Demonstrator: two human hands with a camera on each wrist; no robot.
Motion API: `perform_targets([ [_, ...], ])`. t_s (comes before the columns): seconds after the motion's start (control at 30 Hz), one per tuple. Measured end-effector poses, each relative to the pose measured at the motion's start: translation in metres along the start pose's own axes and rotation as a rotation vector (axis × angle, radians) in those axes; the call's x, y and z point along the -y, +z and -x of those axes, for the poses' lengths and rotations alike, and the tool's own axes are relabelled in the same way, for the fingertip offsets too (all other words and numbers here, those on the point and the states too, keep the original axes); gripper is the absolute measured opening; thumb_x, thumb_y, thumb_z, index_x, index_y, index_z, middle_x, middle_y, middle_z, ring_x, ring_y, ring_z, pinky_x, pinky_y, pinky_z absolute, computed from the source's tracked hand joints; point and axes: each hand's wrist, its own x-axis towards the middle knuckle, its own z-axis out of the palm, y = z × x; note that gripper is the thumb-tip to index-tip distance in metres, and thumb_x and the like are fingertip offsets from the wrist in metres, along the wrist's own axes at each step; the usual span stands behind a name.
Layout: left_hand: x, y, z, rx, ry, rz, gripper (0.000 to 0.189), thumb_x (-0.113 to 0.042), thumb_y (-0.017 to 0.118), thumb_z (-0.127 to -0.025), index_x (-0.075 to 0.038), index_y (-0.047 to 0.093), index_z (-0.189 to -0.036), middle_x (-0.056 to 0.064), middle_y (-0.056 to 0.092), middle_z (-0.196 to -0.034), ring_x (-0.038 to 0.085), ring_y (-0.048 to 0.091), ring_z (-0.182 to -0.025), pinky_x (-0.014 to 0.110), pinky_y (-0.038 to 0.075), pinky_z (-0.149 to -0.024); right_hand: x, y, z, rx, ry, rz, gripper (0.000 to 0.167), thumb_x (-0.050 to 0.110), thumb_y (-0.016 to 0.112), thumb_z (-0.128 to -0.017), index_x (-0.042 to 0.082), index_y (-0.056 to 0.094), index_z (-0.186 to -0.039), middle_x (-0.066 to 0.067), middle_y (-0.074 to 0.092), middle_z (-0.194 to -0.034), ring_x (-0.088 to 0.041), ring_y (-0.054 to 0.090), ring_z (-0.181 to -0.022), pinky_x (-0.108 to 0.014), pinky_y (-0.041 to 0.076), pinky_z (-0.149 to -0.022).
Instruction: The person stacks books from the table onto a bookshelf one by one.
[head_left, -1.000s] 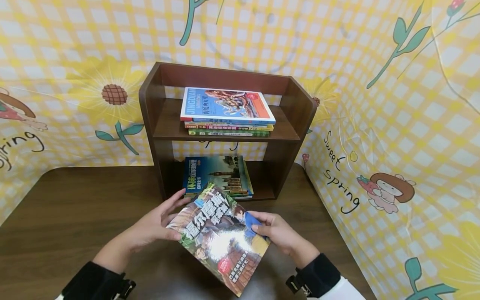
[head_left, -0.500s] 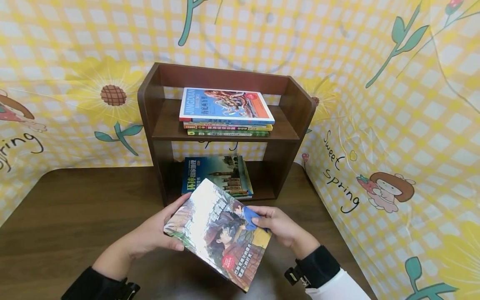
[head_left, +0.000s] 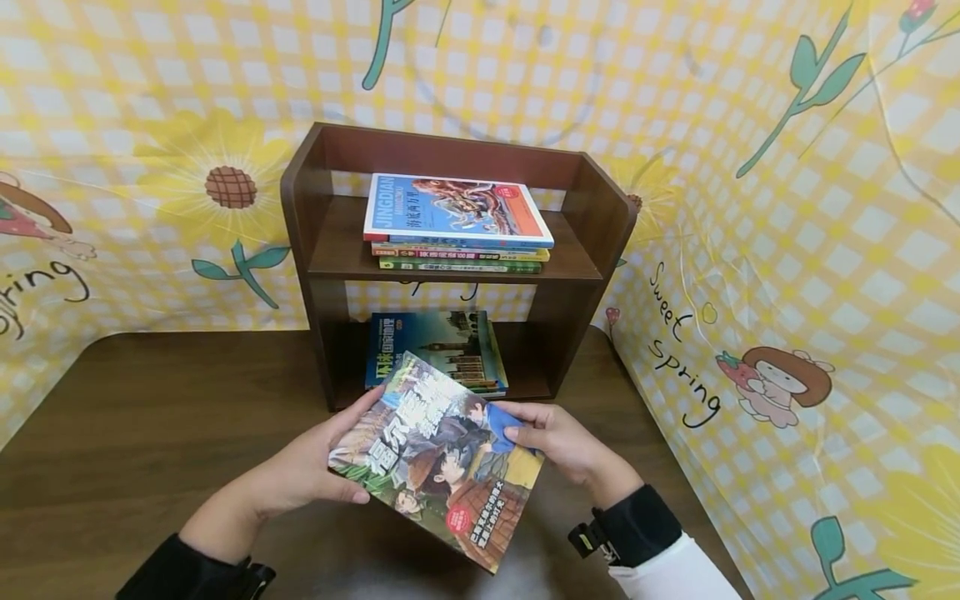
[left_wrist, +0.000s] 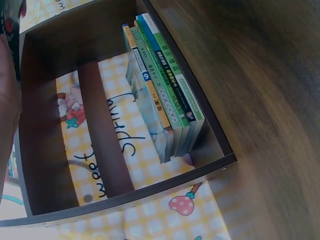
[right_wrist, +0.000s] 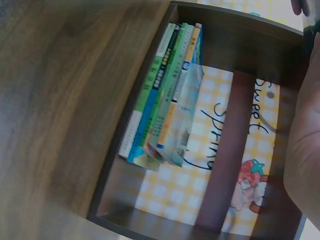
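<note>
An illustrated paperback book (head_left: pixel 450 475) with Chinese lettering is held tilted above the table, in front of the small brown bookshelf (head_left: pixel 453 277). My left hand (head_left: pixel 318 467) grips its left corner, thumb at the lower edge and fingers partly hidden behind. On the opposite side my right hand (head_left: pixel 558 442) pinches the upper right edge, thumb on the cover. In the left wrist view only a strip of the left hand (left_wrist: pixel 6 100) shows at the border. Likewise the right hand (right_wrist: pixel 306 145) appears at the right border of the right wrist view.
On the upper shelf lies a stack of books (head_left: pixel 457 208), a blue-and-orange cover on top. The lower shelf holds another stack (head_left: pixel 427 337), its spines (left_wrist: pixel 162 80) facing out. Wooden table (head_left: pixel 150 433) surrounds the bookshelf; a yellow checked cloth (head_left: pixel 750 250) hangs behind and at right.
The book has turned slightly and risen a little, and the glare on its cover has shifted and faded. My left hand's fingers have moved further behind its corner. The stacked books stay put.
</note>
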Motion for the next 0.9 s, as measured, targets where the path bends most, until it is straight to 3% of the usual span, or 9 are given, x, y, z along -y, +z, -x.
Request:
perform_targets([
  [0.13,-0.007,0.007,0.002,-0.086,0.053,-0.146,0.105,-0.006,0.079,-0.078,-0.019,0.011,-0.157,0.031,0.018,-0.151,0.003,0.048,-0.118,0.020,0.046,-0.091,0.007,-0.002,0.003,-0.021,-0.028,-0.004,0.053,0.014,0.058,-0.097,-0.003,0.040,-0.144,-0.002,0.070,-0.098,-0.011,0.069,-0.079,-0.025,0.056,-0.070],
  [0.27,-0.019,0.016,0.005,-0.196,0.092,-0.252,0.107,-0.007,0.080,-0.077,-0.022,0.011,-0.157,0.028,0.021,-0.153,-0.006,0.043,-0.119,0.015,0.042,-0.091,0.013,-0.001,0.008,-0.042,-0.078,-0.160,0.060,0.019,0.055,-0.099,-0.004,0.030,-0.148,0.000,0.070,-0.105,-0.011,0.070,-0.086,-0.025,0.057,-0.074],
  [0.33,-0.024,0.021,0.005,-0.236,0.111,-0.257,0.107,-0.006,0.080,-0.077,-0.024,0.010,-0.157,0.027,0.021,-0.154,-0.009,0.041,-0.120,0.012,0.041,-0.092,0.017,0.002,0.009,-0.056,-0.110,-0.260,0.059,0.020,0.052,-0.101,-0.001,0.028,-0.150,0.001,0.069,-0.109,-0.012,0.069,-0.091,-0.026,0.056,-0.078],
  [0.47,-0.032,0.028,0.005,-0.299,0.155,-0.233,0.109,-0.002,0.078,-0.077,-0.025,0.007,-0.157,0.026,0.015,-0.156,-0.012,0.036,-0.124,0.009,0.038,-0.095,0.024,0.013,0.011,-0.122,-0.178,-0.368,0.037,0.020,0.043,-0.104,0.011,0.044,-0.140,0.005,0.071,-0.104,-0.008,0.068,-0.091,-0.025,0.054,-0.079],
  [0.6,-0.037,0.030,0.002,-0.403,0.160,-0.144,0.113,0.006,0.077,-0.076,-0.027,0.004,-0.157,0.024,0.011,-0.158,-0.004,0.038,-0.127,0.009,0.040,-0.094,0.032,0.030,0.012,-0.171,-0.254,-0.391,0.038,0.017,0.036,-0.103,0.010,0.041,-0.141,0.004,0.067,-0.105,-0.007,0.063,-0.090,-0.024,0.052,-0.078],
  [0.63,-0.037,0.029,0.001,-0.433,0.152,-0.131,0.114,0.006,0.076,-0.076,-0.028,0.003,-0.157,0.022,0.009,-0.159,0.001,0.036,-0.131,0.009,0.039,-0.095,0.034,0.035,0.012,-0.179,-0.272,-0.377,0.043,0.015,0.036,-0.103,0.007,0.035,-0.145,0.000,0.064,-0.114,-0.007,0.062,-0.095,-0.023,0.051,-0.080],
  [0.77,-0.038,0.026,-0.001,-0.515,0.125,-0.089,0.114,0.007,0.075,-0.078,-0.032,0.000,-0.156,0.013,0.002,-0.162,0.024,0.014,-0.145,0.004,0.030,-0.098,0.037,0.051,0.012,-0.202,-0.331,-0.287,0.069,0.010,0.044,-0.098,0.000,0.004,-0.154,-0.016,0.029,-0.154,-0.016,0.042,-0.131,-0.019,0.046,-0.094],
  [0.83,-0.038,0.024,-0.001,-0.531,0.119,-0.070,0.115,0.007,0.073,-0.079,-0.031,-0.003,-0.156,0.010,-0.003,-0.162,0.031,0.004,-0.146,0.003,0.028,-0.098,0.036,0.056,0.011,-0.203,-0.344,-0.249,0.077,0.007,0.049,-0.096,0.001,-0.001,-0.154,-0.016,0.007,-0.161,-0.022,0.024,-0.143,-0.019,0.043,-0.098],
  [0.9,-0.038,0.024,-0.002,-0.548,0.117,-0.031,0.115,0.009,0.073,-0.079,-0.031,-0.003,-0.156,0.009,-0.005,-0.162,0.031,0.003,-0.146,0.004,0.031,-0.098,0.034,0.060,0.010,-0.205,-0.355,-0.237,0.084,0.005,0.056,-0.093,0.001,-0.002,-0.154,-0.014,0.002,-0.162,-0.026,0.013,-0.146,-0.020,0.042,-0.100],
])
